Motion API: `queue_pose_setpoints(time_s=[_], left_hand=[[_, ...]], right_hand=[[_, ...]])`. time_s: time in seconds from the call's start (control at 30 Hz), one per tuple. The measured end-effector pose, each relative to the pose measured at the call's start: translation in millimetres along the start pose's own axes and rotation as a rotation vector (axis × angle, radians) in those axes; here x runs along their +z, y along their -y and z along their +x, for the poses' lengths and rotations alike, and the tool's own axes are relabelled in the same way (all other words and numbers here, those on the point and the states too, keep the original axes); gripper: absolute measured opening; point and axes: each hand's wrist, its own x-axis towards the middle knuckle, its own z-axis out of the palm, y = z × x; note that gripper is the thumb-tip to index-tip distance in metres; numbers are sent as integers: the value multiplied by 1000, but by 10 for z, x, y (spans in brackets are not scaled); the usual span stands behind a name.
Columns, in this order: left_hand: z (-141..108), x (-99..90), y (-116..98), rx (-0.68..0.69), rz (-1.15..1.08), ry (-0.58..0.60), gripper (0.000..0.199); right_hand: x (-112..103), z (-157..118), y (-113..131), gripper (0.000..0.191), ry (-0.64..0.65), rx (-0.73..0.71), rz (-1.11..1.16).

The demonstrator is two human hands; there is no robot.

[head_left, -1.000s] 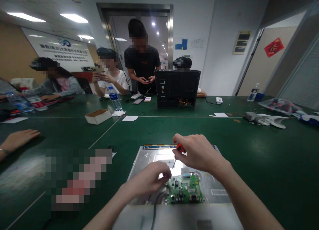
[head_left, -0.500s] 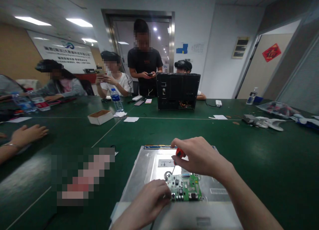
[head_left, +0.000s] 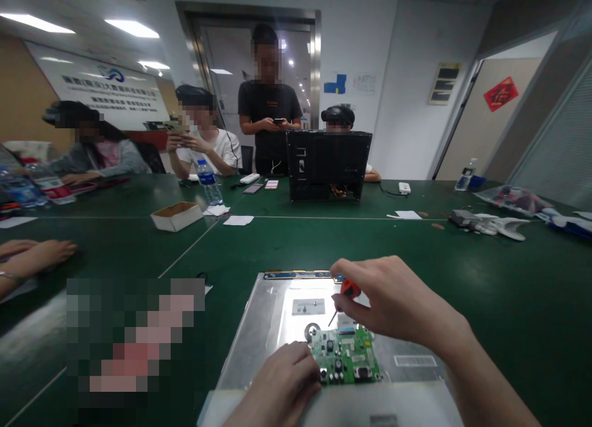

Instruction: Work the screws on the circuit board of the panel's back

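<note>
My right hand (head_left: 383,294) grips a screwdriver (head_left: 350,289) by its red and black handle. The thin shaft slants down to the left, its tip near the top edge of a green circuit board (head_left: 345,356); I cannot tell whether it touches. The board lies on the silvery metal back of a flat display panel (head_left: 259,328). At the board's lower left edge rests my left hand (head_left: 289,374), fingers curled and their tips hidden. A round dark piece (head_left: 312,332) sits by the board's upper left corner. A pale sheet (head_left: 388,402) covers the panel's near end.
On the green table (head_left: 509,328) stand an open cardboard box (head_left: 177,217), a water bottle (head_left: 209,183) and a black computer monitor casing (head_left: 329,166). Gloves (head_left: 497,224) lie to the right. Another person's hands (head_left: 39,257) rest at the left; several people are across the table.
My right hand and the screwdriver have shifted right, and the tip has come away from beside the round piece. My left hand stays by the board. The camera view has turned slightly.
</note>
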Motion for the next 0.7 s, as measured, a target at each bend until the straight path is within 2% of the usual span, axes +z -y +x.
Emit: queue_pose_setpoints(time_s=[0.27,0.5,0.7], left_hand=[[-21,-11,34,-10,17,18,10],[-59,-52,-16,18,-12,-23,18],[-78,-40,-1,20,-5,-22,17]], right_hand=[[-16,4,16,10,19,13,-23],[-24,-1,59,10,39,4,-18],[-26,-22,37,10,5,7,-38]])
